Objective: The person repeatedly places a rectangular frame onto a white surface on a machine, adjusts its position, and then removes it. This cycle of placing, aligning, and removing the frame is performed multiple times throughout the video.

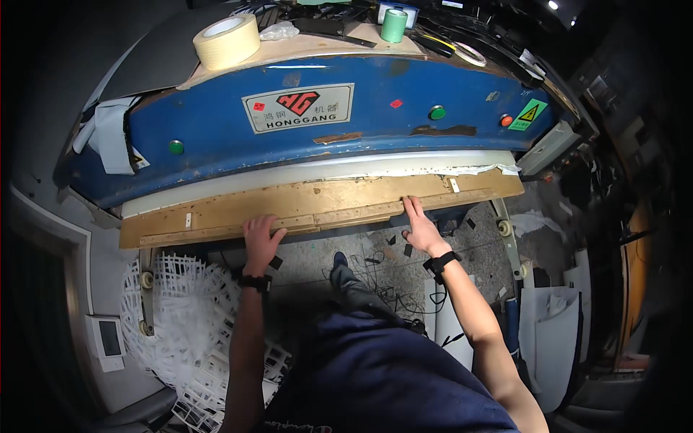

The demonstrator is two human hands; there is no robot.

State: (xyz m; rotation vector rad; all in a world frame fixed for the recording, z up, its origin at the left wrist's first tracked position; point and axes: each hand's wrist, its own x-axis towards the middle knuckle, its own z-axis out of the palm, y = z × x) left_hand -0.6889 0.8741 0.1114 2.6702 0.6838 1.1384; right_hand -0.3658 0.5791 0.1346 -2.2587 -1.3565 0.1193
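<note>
A tan board (361, 191) sticks out from under the front of a blue machine (209, 151), with a raised wooden strip (346, 215) along its near edge. My left hand (261, 237) rests its fingertips on the strip left of the middle, the thumb held apart. Farther right, my right hand (422, 227) touches the same strip with outstretched fingers. Neither hand appears to hold anything. Each wrist wears a black band. Between the board and the machine front runs a white slab (317, 173), with a ragged white edge at its right end.
Green buttons (437, 112) and a red button (506, 120) sit on the machine front. Masking tape (226, 42) and a green roll (393, 25) stand on top. Lattice-like white scrap (180, 310) is heaped at lower left. Cables (393, 296) and dark scraps litter the floor.
</note>
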